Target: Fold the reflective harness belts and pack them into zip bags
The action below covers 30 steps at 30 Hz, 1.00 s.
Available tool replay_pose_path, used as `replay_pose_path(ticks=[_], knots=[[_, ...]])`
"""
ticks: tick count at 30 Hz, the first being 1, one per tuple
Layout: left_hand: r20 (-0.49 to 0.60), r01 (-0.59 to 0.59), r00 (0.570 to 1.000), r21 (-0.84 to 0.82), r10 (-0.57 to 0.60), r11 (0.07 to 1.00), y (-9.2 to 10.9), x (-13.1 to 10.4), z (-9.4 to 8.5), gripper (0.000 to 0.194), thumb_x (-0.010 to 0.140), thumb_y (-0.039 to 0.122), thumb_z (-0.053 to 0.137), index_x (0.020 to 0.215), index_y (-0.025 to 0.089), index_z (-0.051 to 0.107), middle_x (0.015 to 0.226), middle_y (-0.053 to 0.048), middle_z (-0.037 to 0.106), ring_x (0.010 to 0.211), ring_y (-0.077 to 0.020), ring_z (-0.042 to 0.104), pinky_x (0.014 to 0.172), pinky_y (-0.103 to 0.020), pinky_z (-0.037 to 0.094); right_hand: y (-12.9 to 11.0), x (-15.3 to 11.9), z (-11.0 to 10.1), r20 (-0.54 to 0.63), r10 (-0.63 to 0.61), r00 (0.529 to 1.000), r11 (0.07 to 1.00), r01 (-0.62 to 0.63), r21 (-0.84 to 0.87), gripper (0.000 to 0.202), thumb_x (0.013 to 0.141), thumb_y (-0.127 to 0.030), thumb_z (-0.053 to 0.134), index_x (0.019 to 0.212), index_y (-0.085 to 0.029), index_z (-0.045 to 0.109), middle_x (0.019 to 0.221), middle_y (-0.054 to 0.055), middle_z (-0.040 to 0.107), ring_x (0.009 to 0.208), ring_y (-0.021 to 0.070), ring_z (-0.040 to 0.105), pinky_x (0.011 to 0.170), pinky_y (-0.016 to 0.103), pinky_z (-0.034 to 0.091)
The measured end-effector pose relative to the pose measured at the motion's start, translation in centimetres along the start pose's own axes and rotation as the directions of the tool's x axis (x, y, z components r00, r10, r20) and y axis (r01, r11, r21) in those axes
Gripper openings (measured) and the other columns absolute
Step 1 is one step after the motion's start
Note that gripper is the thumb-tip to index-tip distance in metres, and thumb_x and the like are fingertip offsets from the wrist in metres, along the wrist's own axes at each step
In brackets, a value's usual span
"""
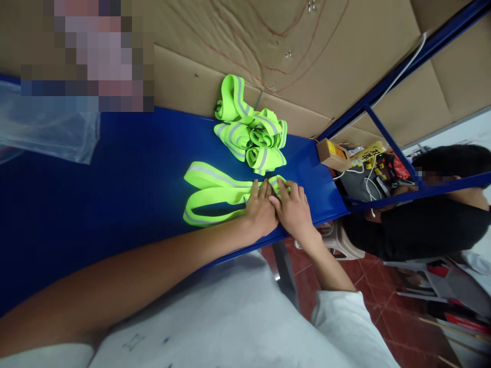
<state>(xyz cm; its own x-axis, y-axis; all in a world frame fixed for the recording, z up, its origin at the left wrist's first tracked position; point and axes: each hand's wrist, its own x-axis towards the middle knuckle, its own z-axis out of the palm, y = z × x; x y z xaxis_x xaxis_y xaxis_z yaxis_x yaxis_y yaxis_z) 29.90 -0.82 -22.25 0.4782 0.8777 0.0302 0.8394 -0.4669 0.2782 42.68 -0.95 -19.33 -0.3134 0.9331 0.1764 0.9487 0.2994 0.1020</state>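
A neon-yellow reflective strap [215,196] with a silver-grey stripe lies in loose loops on the blue table, its right end folded up under my hands. My left hand [261,209] rests on this strap with its fingers stretched out flat. Close against it, my right hand [294,208] has its fingers bent over the folded end, the thumb beside my left hand. Fingers partly cover the folded end. Behind them sits a pile of rolled reflective straps [251,130], several together, one with its loop standing up against the cardboard.
A clear plastic bag [49,128] lies at the left of the blue table [126,168]. Cardboard [299,56] lines the back. A blue metal frame [391,138] and a small carton [333,155] stand right. Beyond sits a person in black [429,225] near a stool [337,240].
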Motion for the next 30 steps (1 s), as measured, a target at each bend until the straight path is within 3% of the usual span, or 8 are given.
replay_pose_path(ticks=[4,7,9,12,17,23,26,30], knots=[[-0.002,0.015,1.0,0.006,-0.015,1.0,0.0,0.0,0.0,0.076,0.105,0.05,0.039,0.159,-0.004,0.038,0.167,-0.028,0.032,0.162,-0.0394,0.021,0.132,-0.062,0.002,2.9,1.0,-0.4,0.028,-0.013,1.0,0.936,0.002,0.352,0.049,0.11,-0.043,0.037,0.143,-0.017,0.063,0.128,0.017,0.06,0.12,0.0291,0.058,0.11,0.048,0.046],[-0.014,0.022,1.0,0.011,-0.022,1.0,0.0,0.0,0.0,0.076,0.104,0.051,0.041,0.157,-0.004,0.042,0.166,-0.028,0.034,0.161,-0.0389,0.024,0.132,-0.061,0.004,5.0,1.8,0.2,0.12,0.142,0.983,0.835,-0.184,0.519,0.06,0.094,-0.056,0.066,0.138,-0.016,0.063,0.135,0.018,0.057,0.126,0.0316,0.055,0.115,0.051,0.044],[-0.022,0.018,1.0,0.011,-0.018,1.0,-0.1,-0.1,0.1,0.075,0.104,0.051,0.043,0.156,-0.003,0.044,0.165,-0.028,0.035,0.16,-0.0386,0.026,0.133,-0.06,0.006,5.7,2.1,0.8,0.194,0.2,0.96,0.776,-0.276,0.567,0.065,0.086,-0.063,0.072,0.129,-0.015,0.065,0.132,0.018,0.06,0.128,0.0331,0.055,0.115,0.053,0.043],[-0.031,0.012,0.999,0.013,-0.011,1.0,-0.2,-0.2,0.1,0.075,0.104,0.051,0.043,0.154,-0.005,0.045,0.164,-0.029,0.038,0.158,-0.0391,0.031,0.133,-0.058,0.008,5.6,1.9,1.5,0.246,0.192,0.95,0.732,-0.306,0.609,0.06,0.087,-0.066,0.069,0.119,-0.016,0.065,0.119,0.014,0.067,0.116,0.0294,0.063,0.106,0.047,0.051],[-0.02,-0.002,1.0,0.038,0.003,0.999,-0.2,-0.2,0.0,0.078,0.103,0.052,0.047,0.153,-0.007,0.045,0.161,-0.03,0.041,0.157,-0.0385,0.033,0.134,-0.052,0.009,5.5,1.7,2.1,0.272,0.233,0.934,0.645,-0.358,0.675,0.067,0.081,-0.065,0.075,0.123,-0.018,0.055,0.117,0.01,0.071,0.101,0.0232,0.07,0.086,0.036,0.059],[-0.017,0.054,0.998,0.056,-0.053,0.997,-0.1,-0.1,-0.3,0.089,0.106,0.059,0.037,0.163,-0.007,0.02,0.171,-0.03,0.017,0.162,-0.0402,0.018,0.13,-0.067,0.008,8.2,2.1,2.7,0.193,0.386,0.902,0.652,-0.414,0.635,0.072,0.076,-0.06,0.076,0.128,-0.016,0.052,0.122,0.014,0.068,0.103,0.0261,0.068,0.092,0.043,0.056],[0.018,0.049,0.999,0.06,-0.05,0.997,-0.1,-0.1,-0.5,0.087,0.107,0.057,0.035,0.163,-0.007,0.018,0.171,-0.029,0.015,0.163,-0.0402,0.017,0.131,-0.065,0.01,8.8,2.1,2.5,0.17,0.379,0.91,0.701,-0.402,0.589,0.065,0.078,-0.055,0.075,0.127,-0.016,0.059,0.119,0.014,0.067,0.109,0.029,0.065,0.098,0.046,0.054],[0.018,0.03,0.999,0.06,-0.031,0.998,0.0,-0.2,-0.5,0.078,0.109,0.049,0.032,0.163,-0.005,0.02,0.171,-0.028,0.017,0.162,-0.0391,0.019,0.132,-0.063,0.012,7.6,2.0,1.6,0.07,0.381,0.922,0.791,-0.364,0.491,0.064,0.081,-0.044,0.074,0.136,-0.013,0.06,0.131,0.02,0.058,0.124,0.0358,0.055,0.109,0.052,0.046]])
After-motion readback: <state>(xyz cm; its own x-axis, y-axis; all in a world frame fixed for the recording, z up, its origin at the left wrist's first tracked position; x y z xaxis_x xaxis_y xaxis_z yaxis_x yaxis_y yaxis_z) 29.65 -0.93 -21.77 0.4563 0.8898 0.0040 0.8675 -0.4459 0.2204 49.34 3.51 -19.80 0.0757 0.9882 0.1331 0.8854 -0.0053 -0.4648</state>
